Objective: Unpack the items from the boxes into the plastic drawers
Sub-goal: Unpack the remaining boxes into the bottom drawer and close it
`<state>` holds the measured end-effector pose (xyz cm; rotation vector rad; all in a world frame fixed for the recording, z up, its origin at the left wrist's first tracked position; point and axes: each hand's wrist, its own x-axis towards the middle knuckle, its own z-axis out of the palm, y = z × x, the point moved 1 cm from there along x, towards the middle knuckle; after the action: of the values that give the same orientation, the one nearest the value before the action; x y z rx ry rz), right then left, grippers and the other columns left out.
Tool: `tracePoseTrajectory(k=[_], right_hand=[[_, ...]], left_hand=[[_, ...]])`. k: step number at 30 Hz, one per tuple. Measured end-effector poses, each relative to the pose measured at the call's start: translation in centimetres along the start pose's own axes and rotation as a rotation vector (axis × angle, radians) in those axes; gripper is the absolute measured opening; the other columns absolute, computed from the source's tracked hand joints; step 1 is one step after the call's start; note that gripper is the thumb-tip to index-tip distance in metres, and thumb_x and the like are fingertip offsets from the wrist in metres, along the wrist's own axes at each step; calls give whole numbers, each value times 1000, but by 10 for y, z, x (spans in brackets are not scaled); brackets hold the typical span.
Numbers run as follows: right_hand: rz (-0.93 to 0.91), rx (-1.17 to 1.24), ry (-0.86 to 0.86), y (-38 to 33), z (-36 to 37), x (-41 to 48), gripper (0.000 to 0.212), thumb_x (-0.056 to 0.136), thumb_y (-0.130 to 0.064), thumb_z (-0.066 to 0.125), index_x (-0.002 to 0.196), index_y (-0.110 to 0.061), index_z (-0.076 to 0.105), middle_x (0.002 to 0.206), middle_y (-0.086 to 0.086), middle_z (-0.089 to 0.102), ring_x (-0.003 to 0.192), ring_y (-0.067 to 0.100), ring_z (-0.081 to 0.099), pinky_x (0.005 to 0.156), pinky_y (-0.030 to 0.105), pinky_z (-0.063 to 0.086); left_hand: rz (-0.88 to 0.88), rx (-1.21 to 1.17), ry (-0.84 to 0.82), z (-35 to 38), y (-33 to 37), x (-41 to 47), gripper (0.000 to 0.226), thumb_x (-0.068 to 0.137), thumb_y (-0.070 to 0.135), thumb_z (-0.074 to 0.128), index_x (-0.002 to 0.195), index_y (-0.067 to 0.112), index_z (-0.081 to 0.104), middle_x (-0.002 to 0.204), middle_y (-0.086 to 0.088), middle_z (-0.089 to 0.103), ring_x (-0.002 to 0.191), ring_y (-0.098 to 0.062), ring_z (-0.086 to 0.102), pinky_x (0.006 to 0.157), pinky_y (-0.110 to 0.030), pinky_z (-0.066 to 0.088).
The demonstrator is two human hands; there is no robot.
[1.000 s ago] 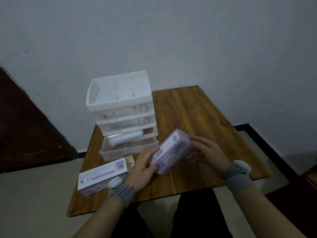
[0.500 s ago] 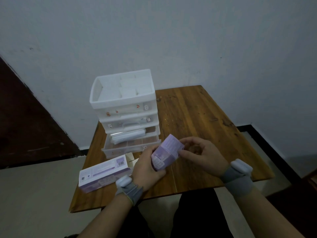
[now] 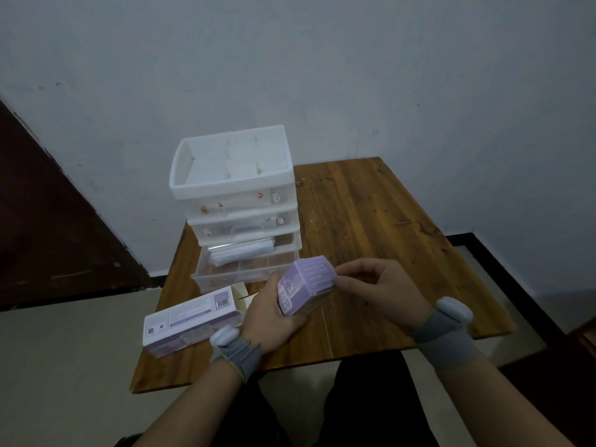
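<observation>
From the head view, the white plastic drawer unit stands at the table's back left, with an open divided tray on top whose contents I cannot make out. Below the tray are three drawers. The upper two are pushed in, and the bottom drawer is pulled out towards the person, with a clear-wrapped bundle lying across its back part. There are two purple boxes. The held box is in the air just in front of the open drawer, tilted; the left hand wraps its lower end and the right hand pinches the edge of its upper end. The second box lies flat near the front left corner, an end flap open. Each wrist wears a grey band, two in all. The wooden table stands against a pale grey wall, with a dark panel to the left and a light floor below.
</observation>
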<state>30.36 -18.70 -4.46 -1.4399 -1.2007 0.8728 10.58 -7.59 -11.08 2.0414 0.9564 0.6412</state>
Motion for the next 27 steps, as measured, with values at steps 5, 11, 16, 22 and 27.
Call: tracePoseTrajectory(k=[5,11,16,22,27], right_hand=[[56,122,-114,0,-2,2,22,81,-24,72,101,-16,73,102,-1,74,97,14,69,82,26,57],[-319,-522,7,-16,-9,10,34,77,-50,72,97,-24,65,88,-13,64,78,5,63,66,21,56],[-492,-873,-169,-41,-24,19,46,78,-62,62,112,-32,62,100,-18,61,84,-1,58,72,19,53],[-522,-1224,-357,-58,-21,27,70,77,-65,61,137,-33,42,127,-8,56,106,10,57,84,28,53],[-431,-1105,-498,-59,-8,29,75,79,-46,69,142,-33,31,127,-3,57,105,14,58,88,30,53]], left_hand=[[16,-33,-19,-3,2,-2,54,76,42,78,120,31,47,105,11,62,94,-4,62,80,-27,53],[-3,-20,-75,-6,4,1,55,76,34,78,119,27,46,104,9,62,93,-6,61,77,-24,51],[11,12,-146,-6,10,6,55,77,35,78,121,25,46,106,5,61,93,-10,61,80,-29,53],[34,62,-206,-2,22,9,49,75,40,73,111,18,48,101,-1,57,90,-12,57,76,-23,47],[18,22,-230,-6,25,12,57,72,43,72,116,15,48,106,-4,58,94,-13,58,82,-28,50]])
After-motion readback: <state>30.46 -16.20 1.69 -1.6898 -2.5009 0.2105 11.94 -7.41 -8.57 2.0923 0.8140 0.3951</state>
